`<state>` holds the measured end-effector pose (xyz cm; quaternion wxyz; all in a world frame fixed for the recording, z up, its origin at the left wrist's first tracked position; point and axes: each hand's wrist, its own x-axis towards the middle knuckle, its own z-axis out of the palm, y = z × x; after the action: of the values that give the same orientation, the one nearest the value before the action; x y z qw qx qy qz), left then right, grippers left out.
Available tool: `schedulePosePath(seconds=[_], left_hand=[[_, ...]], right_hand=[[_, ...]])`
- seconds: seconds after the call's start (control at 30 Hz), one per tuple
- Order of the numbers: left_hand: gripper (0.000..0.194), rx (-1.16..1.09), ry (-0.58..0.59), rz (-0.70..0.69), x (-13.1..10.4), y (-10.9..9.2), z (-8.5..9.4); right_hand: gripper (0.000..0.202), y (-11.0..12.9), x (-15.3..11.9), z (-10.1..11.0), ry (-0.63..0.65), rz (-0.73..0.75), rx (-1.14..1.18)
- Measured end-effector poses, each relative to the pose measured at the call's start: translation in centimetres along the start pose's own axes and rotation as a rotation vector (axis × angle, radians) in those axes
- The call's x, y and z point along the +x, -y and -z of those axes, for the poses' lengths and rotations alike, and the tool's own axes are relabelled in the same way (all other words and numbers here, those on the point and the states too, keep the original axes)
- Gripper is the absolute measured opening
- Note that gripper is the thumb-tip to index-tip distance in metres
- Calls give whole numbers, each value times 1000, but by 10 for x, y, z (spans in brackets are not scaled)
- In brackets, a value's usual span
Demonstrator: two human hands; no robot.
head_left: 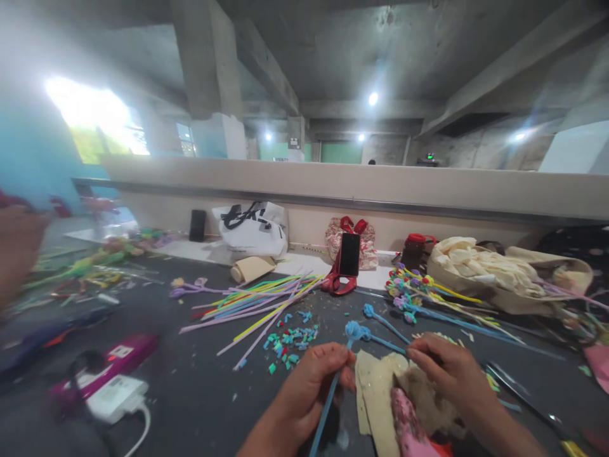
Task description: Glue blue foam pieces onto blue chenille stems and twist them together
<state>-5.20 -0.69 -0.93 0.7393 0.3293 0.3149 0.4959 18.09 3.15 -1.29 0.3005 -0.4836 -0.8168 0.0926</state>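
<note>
My left hand [316,387] pinches a blue fuzzy stem [325,416], which looks like a pipe cleaner, just below its blue knotted head [353,330]. My right hand [440,365] has its fingers closed at the end of another blue stem [387,343], whose knotted head touches or nearly touches the first. A further blue stem with a small head [368,310] slants behind, its lower end near my right fingers. Between my hands lie beige cloth pieces [368,393] and a speckled pink object [406,419], whose kind I cannot make out.
Loose pastel stems [266,301] and small cut bits [290,339] lie ahead. Right are a bunch of coloured flowers [409,289] and a long metal tool [518,390]. A phone [349,254] leans upright. Left are a purple power strip [114,365] and another person's arm [21,254].
</note>
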Motion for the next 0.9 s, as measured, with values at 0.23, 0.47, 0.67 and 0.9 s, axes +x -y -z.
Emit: schedulePosePath(seconds=[0.23,0.47,0.67,0.9], left_hand=[[19,-17,-44,12,0,-3,0],[15,-11,-158,-1,4,-6,7],[17,-72,-176,30,3,-7,6],[16,-99,-188,29,1,-9,3]], right_hand=[[21,7,1,4,-17,121,35],[28,8,1,8,-83,26,8],[29,12,0,6,-64,52,25],[21,4,1,0,6,116,65]])
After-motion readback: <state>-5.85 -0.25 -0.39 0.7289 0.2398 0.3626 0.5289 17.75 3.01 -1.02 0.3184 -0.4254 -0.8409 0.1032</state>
